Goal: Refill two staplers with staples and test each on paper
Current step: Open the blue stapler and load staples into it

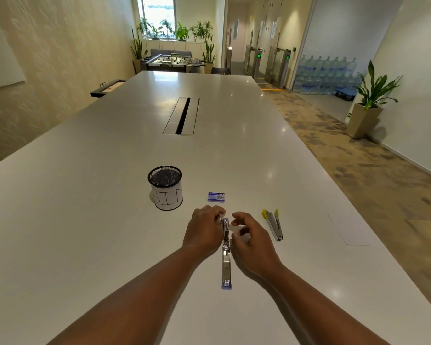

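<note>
Opened stapler (226, 252) flat on worktop (85, 220), long axis straight away from viewer.
Left hand (204, 230) pinches its far end; right hand (249, 241) loosely curled beside, holding nothing; staple box (216, 197) just beyond.

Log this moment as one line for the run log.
stage: loading opened stapler | left hand: at its far end | right hand: beside it | yellow stapler: open, untouched

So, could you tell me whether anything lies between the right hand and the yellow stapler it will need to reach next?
Nothing visible does. The yellow stapler lies opened out on bare table just right of the right hand. The sheet of paper lies farther right, beyond it.
</note>
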The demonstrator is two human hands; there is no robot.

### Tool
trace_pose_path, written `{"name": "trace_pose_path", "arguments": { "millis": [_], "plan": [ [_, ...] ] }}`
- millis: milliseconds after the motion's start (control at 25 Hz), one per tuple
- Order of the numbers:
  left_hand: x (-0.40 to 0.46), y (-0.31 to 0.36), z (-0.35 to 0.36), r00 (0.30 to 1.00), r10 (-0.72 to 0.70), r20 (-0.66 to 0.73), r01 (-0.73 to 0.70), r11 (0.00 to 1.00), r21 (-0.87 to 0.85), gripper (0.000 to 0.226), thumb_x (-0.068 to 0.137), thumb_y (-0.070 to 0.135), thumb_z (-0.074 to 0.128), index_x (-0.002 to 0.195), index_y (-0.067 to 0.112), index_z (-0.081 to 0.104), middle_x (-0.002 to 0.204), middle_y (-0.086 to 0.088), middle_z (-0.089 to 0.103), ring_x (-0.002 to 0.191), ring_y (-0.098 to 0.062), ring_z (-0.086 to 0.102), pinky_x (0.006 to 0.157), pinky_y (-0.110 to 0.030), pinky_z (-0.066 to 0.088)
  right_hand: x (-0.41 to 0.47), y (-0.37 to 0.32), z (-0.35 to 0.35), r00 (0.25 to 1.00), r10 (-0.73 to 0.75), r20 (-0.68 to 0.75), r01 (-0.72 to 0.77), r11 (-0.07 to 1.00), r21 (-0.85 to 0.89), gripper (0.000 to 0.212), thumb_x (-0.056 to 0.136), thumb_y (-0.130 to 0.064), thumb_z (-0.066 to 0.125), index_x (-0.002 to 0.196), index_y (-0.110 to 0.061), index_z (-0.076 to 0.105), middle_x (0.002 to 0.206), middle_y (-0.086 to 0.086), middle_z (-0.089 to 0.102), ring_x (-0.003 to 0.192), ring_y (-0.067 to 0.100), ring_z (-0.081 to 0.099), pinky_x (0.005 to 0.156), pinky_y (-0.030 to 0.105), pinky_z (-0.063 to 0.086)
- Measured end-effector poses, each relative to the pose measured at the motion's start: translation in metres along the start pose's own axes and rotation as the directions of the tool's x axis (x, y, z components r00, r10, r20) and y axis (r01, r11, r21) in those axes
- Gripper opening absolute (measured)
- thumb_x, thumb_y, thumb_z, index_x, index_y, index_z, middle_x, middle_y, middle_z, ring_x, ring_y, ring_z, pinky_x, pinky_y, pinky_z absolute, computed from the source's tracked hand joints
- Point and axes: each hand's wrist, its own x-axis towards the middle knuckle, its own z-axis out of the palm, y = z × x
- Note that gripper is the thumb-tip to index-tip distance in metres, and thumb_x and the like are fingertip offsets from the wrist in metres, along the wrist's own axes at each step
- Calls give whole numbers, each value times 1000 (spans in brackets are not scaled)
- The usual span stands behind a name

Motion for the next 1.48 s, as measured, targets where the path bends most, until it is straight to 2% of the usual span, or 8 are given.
{"name": "trace_pose_path", "arguments": {
  "millis": [120,280,400,560,720,960,1280,1480],
  "plan": [
    [5,-2,0,999,-39,-28,36,996,-83,36,96,0,54,121,25,61,126,6,55,115,-11,57,88,-25,50,17,8,0,996,43,-73,-45,998,-32,40,94,-2,54,130,-17,60,111,-7,65,101,4,62,94,36,54],
    [21,-9,0,996,66,-59,-67,998,-13,32,94,1,58,118,21,59,124,4,48,104,-7,43,85,-21,40,42,14,12,988,111,-109,-125,984,-130,28,98,-10,55,124,-12,65,116,4,71,106,17,65,94,40,54],
    [44,-18,-2,997,61,-57,-57,997,58,37,94,7,60,129,18,58,128,1,44,104,-10,35,89,-24,36,65,14,20,989,134,-67,-143,978,-152,31,95,-9,58,125,-10,64,117,7,70,109,22,63,95,39,52],
    [75,-33,-6,994,81,75,-85,995,49,45,95,26,65,138,13,60,121,5,41,108,-16,49,94,-29,44,103,13,25,986,164,-5,-162,965,-207,40,93,-10,64,133,-9,60,118,8,67,110,24,61,98,37,50],
    [85,-39,-3,984,164,71,-164,986,-12,33,89,42,71,117,26,72,104,7,45,98,-17,54,86,-35,50,129,19,27,985,165,59,-144,955,-261,46,93,-14,66,138,-10,58,120,10,67,112,28,61,100,45,48],
    [86,-40,-2,976,202,82,-199,979,-42,15,91,32,69,104,25,73,98,7,54,93,-18,56,83,-41,51,133,24,28,977,166,131,-115,937,-329,36,95,-22,68,130,-17,65,119,10,65,111,28,59,97,49,48],
    [77,-34,-6,987,153,52,-153,988,-8,17,95,27,68,110,19,73,100,6,54,97,-20,54,82,-44,52,132,19,28,976,202,81,-167,932,-323,24,95,-6,60,116,-12,69,105,12,67,99,29,61,88,44,52],
    [77,-32,-7,989,136,58,-135,991,-22,20,94,27,68,111,18,73,101,7,54,101,-21,54,85,-43,52,128,23,23,981,177,85,-161,973,-166,35,95,-15,65,130,-15,65,116,6,65,101,20,62,89,30,49]
  ]
}}
